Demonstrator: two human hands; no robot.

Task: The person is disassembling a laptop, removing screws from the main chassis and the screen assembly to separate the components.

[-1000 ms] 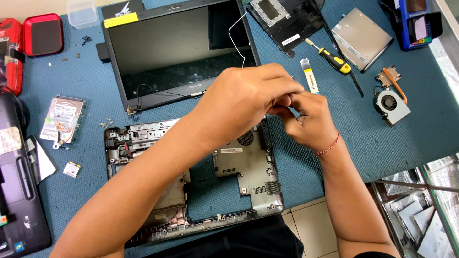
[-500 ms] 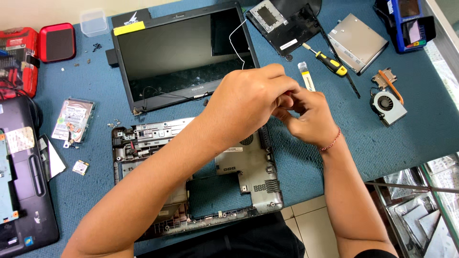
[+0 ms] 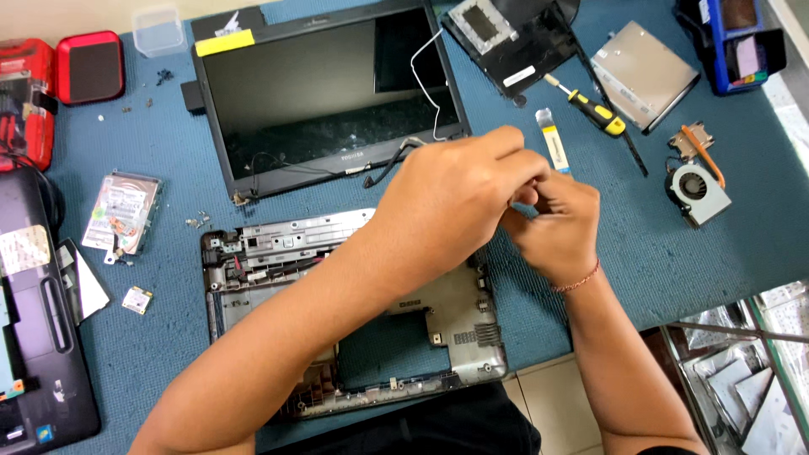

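My left hand [image 3: 455, 202] and my right hand [image 3: 558, 226] meet fingertip to fingertip above the right edge of a stripped grey laptop bottom case [image 3: 455, 316]. Both hands have their fingers curled shut and pinched together. Whatever sits between the fingertips is hidden by my left hand. My left forearm crosses over the case from the lower left. Behind the hands lies the detached laptop screen [image 3: 324, 93], with loose cables [image 3: 425, 76] trailing from it.
On the blue mat lie a yellow-handled screwdriver [image 3: 594, 114], a flat ribbon strip [image 3: 554, 145], a cooling fan with heat pipe [image 3: 695, 181], a silver drive [image 3: 645, 74], a hard disk [image 3: 122, 211], a small wireless card [image 3: 136, 299], red cases [image 3: 88, 66] and a black laptop part [image 3: 38, 337].
Both hands stay pinched together in nearly the same place. The view has shifted a little, so the mat and parts sit slightly lower and further right in the picture.
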